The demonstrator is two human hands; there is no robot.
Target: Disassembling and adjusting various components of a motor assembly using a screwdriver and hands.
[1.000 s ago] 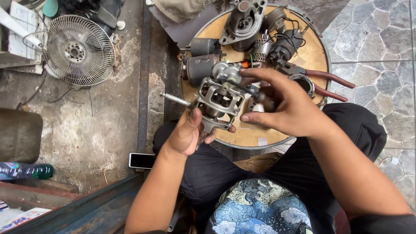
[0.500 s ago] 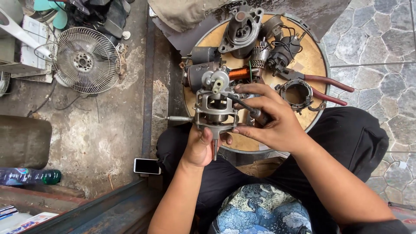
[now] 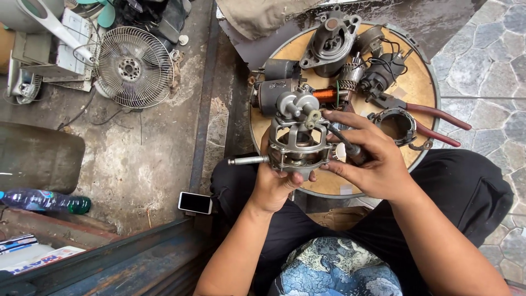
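Since a moment ago, the fan motor has turned a little, so its thin steel shaft now sticks out flat to the left side, and the hands hold it nearer to the body. The left hand cups the motor from below, with its fingers wrapped around the bottom. The right hand grips the motor from the right side, with its fingers lying over the top and back. Both hands are holding it tight.

The motor hangs in the air just above the near edge of the round wooden tabletop. Its long line runs left to right, along the shaft. The shaft end lies out past the left hand, so that hand is closer to it.

The motor is grey metal, boxy, with open bars and a round knob part on top. It looks hard and a bit dull.

On the tabletop lie more motor parts: a shiny copper coil, dark round cases, and pliers with red handles. A wire fan guard lies on the rough ground, well apart to the left.
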